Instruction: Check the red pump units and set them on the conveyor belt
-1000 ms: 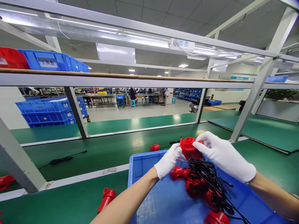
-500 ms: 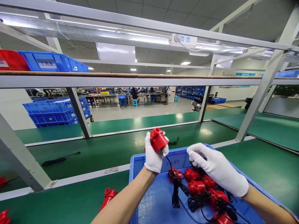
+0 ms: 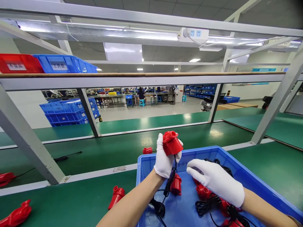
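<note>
My left hand (image 3: 165,160), in a white glove, is closed around a red plastic fitting (image 3: 172,143) with a round port on top, held above the near-left part of a blue bin (image 3: 142,176). A black cable (image 3: 174,164) hangs from under it into the bin. My right hand (image 3: 210,176), also gloved, hovers over the bin with fingers curved and thumb apart, and nothing shows between them. Below it lie several red fittings (image 3: 203,191) with coiled black cables (image 3: 204,205), partly hidden by the hand. Another red fitting (image 3: 175,184) sits in the bin beside my left wrist.
On the green bench lie red fittings at the left (image 3: 17,214) and left of my forearm (image 3: 116,197). A smaller red piece (image 3: 147,150) lies behind the bin. Metal posts (image 3: 30,138) and a shelf carrying red and blue boxes (image 3: 65,64) frame the bench.
The view has turned slightly left. My right hand has come closer to my left hand, which still holds the red fitting. The cable bundle below has shifted left in the bin.
</note>
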`<state>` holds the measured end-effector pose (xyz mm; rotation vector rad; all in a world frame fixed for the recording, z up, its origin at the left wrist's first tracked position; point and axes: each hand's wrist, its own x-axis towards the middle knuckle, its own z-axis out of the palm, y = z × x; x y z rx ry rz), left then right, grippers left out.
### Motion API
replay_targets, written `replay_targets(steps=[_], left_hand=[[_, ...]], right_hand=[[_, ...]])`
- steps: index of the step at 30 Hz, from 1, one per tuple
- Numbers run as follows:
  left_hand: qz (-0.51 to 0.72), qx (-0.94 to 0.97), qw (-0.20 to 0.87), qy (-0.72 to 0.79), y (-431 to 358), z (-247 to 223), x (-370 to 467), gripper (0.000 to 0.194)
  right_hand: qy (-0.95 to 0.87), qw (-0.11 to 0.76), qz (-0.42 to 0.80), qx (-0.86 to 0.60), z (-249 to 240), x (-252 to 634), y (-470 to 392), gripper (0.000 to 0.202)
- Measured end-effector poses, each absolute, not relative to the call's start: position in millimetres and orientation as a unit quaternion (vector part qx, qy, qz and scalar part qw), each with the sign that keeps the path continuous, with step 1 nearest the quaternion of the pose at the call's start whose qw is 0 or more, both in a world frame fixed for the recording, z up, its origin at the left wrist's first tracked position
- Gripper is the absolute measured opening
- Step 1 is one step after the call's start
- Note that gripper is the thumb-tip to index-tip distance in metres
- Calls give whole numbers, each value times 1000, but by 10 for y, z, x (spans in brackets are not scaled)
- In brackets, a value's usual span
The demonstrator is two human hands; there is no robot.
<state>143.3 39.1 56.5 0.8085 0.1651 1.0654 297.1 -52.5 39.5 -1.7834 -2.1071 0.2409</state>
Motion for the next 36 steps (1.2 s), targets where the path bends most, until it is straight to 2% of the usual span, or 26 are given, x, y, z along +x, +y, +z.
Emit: replay_targets(steps=[5, 9, 12, 19, 29, 33, 36], left_hand=[[458, 432, 772, 87, 383, 491, 1519, 73], [443, 446, 772, 98, 315, 402, 1589, 64], [468, 445, 751, 135, 250, 335, 1594, 56], [448, 510, 713, 177, 105, 357, 1524, 68], [444, 564, 679, 153, 90, 420, 1480, 60], [451, 599, 642, 163, 150, 418, 1471, 62], [418, 574, 690, 136, 181, 411, 1496, 66]], right_hand=[[-676, 327, 133, -647, 549, 2970, -626, 37], [-633, 388, 158, -652, 619, 2926, -663, 41], [-621, 385, 174, -660, 595, 2903, -638, 41], [-636, 360, 174, -660, 469, 2900, -626, 51], [-631, 359, 65, -684, 524, 2843, -692, 36], [-641, 361, -60, -675, 537, 2889, -725, 37], [-651, 354, -162, -651, 549, 2918, -735, 37]])
